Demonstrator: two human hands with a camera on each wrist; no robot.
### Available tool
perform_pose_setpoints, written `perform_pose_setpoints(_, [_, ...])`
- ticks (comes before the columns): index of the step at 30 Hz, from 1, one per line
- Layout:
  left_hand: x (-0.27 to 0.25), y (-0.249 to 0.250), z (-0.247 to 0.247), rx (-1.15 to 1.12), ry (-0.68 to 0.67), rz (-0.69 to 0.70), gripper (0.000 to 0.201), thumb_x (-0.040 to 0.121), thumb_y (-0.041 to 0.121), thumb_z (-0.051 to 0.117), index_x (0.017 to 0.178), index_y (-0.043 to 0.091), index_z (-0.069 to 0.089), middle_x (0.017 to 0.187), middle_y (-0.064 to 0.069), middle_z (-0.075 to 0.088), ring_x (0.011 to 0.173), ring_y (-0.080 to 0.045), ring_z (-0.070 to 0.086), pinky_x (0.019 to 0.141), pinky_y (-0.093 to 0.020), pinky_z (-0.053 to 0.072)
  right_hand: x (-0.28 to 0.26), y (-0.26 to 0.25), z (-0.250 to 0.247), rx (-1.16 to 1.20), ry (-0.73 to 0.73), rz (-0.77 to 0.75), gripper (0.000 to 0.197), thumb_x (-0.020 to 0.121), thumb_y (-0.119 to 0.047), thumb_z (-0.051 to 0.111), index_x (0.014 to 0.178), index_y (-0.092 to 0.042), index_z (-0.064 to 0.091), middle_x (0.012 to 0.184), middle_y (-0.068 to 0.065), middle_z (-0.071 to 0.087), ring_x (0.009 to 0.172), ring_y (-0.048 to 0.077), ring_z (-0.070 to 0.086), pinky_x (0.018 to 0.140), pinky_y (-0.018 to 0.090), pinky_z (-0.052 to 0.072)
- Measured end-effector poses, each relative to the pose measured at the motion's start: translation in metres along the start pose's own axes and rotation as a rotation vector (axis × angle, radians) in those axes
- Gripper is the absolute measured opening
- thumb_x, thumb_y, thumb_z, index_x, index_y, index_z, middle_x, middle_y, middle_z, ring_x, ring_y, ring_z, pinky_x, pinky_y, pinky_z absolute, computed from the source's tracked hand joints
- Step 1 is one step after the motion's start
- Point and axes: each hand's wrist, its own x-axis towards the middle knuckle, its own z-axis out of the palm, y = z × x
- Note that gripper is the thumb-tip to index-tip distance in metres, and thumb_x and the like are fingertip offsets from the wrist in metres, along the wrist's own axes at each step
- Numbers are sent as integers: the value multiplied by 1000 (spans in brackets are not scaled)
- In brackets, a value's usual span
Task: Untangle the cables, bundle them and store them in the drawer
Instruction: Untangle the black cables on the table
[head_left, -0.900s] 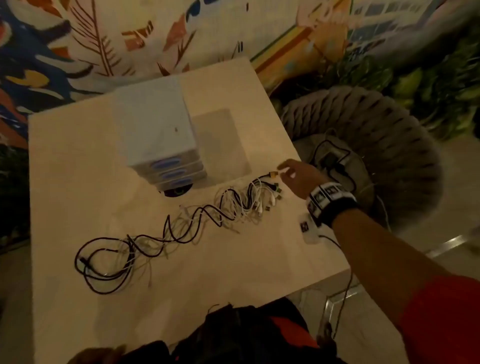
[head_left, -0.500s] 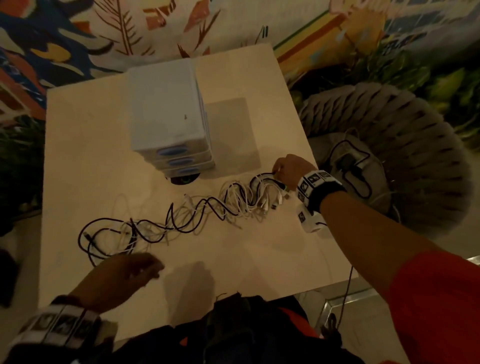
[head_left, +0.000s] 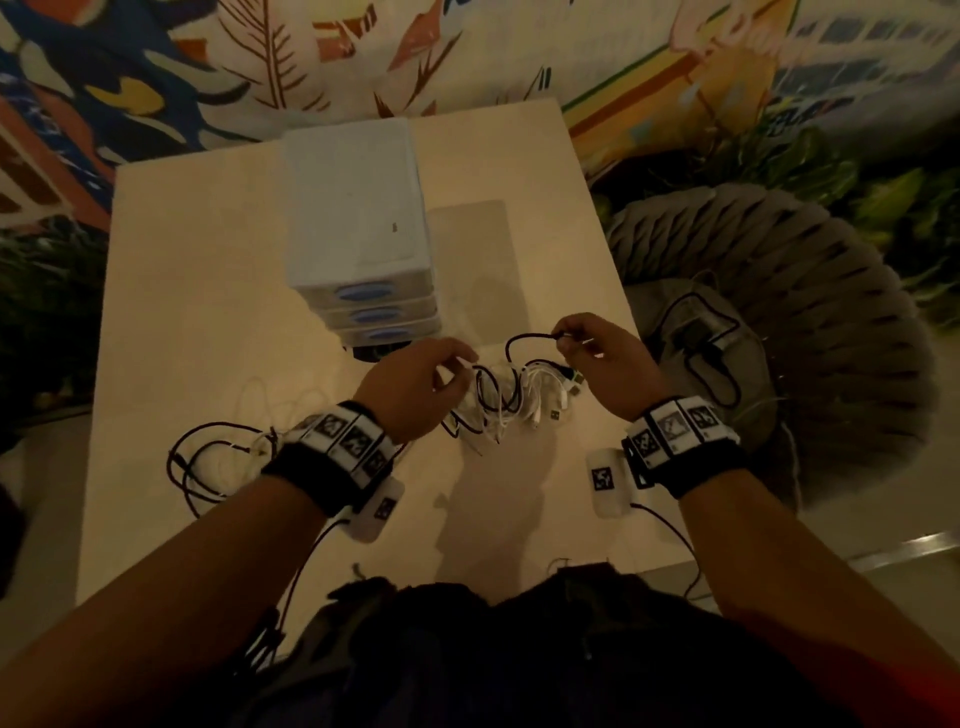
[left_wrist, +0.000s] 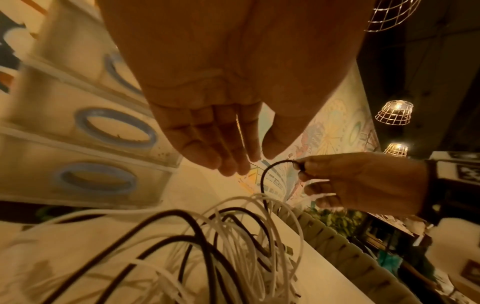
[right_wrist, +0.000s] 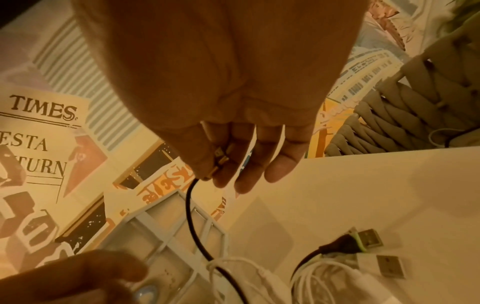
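A tangle of white and black cables (head_left: 506, 402) lies on the pale table (head_left: 208, 312), in front of a white three-drawer unit (head_left: 358, 244) whose drawers are closed. My right hand (head_left: 563, 338) pinches the plug end of a black cable (right_wrist: 218, 159) and holds it raised; the black cable (left_wrist: 263, 181) arcs down into the tangle (left_wrist: 221, 246). My left hand (head_left: 460, 366) hovers just above the tangle's left side with relaxed fingers (left_wrist: 226, 162) and nothing between them. Several USB plugs (right_wrist: 370, 239) lie at the tangle's right end.
Loose black and white loops (head_left: 208, 467) trail to the table's left front. A woven grey chair (head_left: 831, 291) stands right of the table, with another black cable and adapter (head_left: 701, 338) on its seat. A painted wall (head_left: 311, 62) runs behind the table.
My left hand came up from the front left to the tangle. My right hand took the black cable's end and lifted it off the table.
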Motion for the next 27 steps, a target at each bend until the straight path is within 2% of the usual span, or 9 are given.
perform_pose_setpoints(6, [37, -3, 17, 146, -125, 37, 58, 93, 46, 63, 146, 34, 43, 129, -4, 52, 109, -23, 59, 91, -33, 47, -10, -31, 4, -13, 0, -44, 8, 99, -28, 58, 106, -28, 62, 98, -10, 71, 91, 3, 66, 86, 29, 55])
perform_pose_setpoints(9, [50, 3, 24, 215, -164, 90, 46, 91, 51, 63, 134, 36, 58, 120, -6, 55, 107, -27, 58, 89, -35, 46, -9, -42, 8, 98, 2, -81, 9, 99, -32, 55, 105, -29, 60, 92, -7, 74, 92, 9, 71, 89, 38, 56])
perform_pose_setpoints(12, [57, 6, 30, 146, -153, 117, 31, 92, 55, 60, 114, 37, 73, 112, -4, 61, 103, -26, 60, 87, -36, 47, 6, -45, 15, 152, 46, 23, 12, 99, -35, 53, 107, -28, 60, 84, -7, 76, 84, 9, 72, 86, 45, 57])
perform_pose_setpoints(16, [61, 7, 35, 17, -113, -14, 36, 94, 57, 58, 104, 28, 76, 110, 2, 65, 99, -19, 60, 80, -28, 39, 18, -45, 20, 158, 82, 119, 23, 102, -36, 53, 118, -22, 57, 86, -4, 75, 78, 8, 72, 79, 42, 59])
perform_pose_setpoints(18, [63, 5, 35, -43, -70, -68, 37, 92, 55, 61, 101, 22, 76, 107, 0, 69, 98, -20, 62, 80, -29, 42, 15, -43, 22, 166, 98, 142, 33, 98, -41, 59, 127, -26, 50, 92, -4, 73, 78, 7, 71, 70, 31, 57])
perform_pose_setpoints(20, [63, 3, 34, -106, -39, -90, 36, 91, 53, 64, 98, 20, 77, 104, 0, 71, 94, -19, 64, 78, -28, 44, 2, -42, 23, 60, 154, 123, 45, 90, -49, 67, 126, -31, 46, 90, -8, 68, 74, 1, 67, 62, 16, 51])
perform_pose_setpoints(21, [64, 1, 34, -151, -30, -99, 34, 91, 51, 65, 98, 20, 78, 101, 0, 72, 91, -17, 65, 75, -26, 44, -8, -42, 24, -23, 162, 91, 41, 87, -51, 70, 118, -32, 49, 84, -9, 66, 70, 2, 64, 58, 14, 50])
perform_pose_setpoints(24, [64, -1, 29, -210, -28, -104, 29, 93, 44, 65, 92, 19, 81, 95, -3, 75, 87, -19, 68, 74, -28, 49, -35, -38, 43, -243, -20, 42, 21, 87, -49, 68, 90, -31, 59, 74, -9, 65, 67, 6, 62, 62, 25, 52])
perform_pose_setpoints(27, [66, -5, 31, -221, -39, -114, 33, 91, 44, 66, 87, 14, 81, 91, -7, 75, 86, -23, 69, 83, -40, 55, -39, -25, 63, -436, -81, 135, 25, 94, -47, 56, 97, -26, 70, 93, -5, 72, 88, 19, 67, 70, 28, 48])
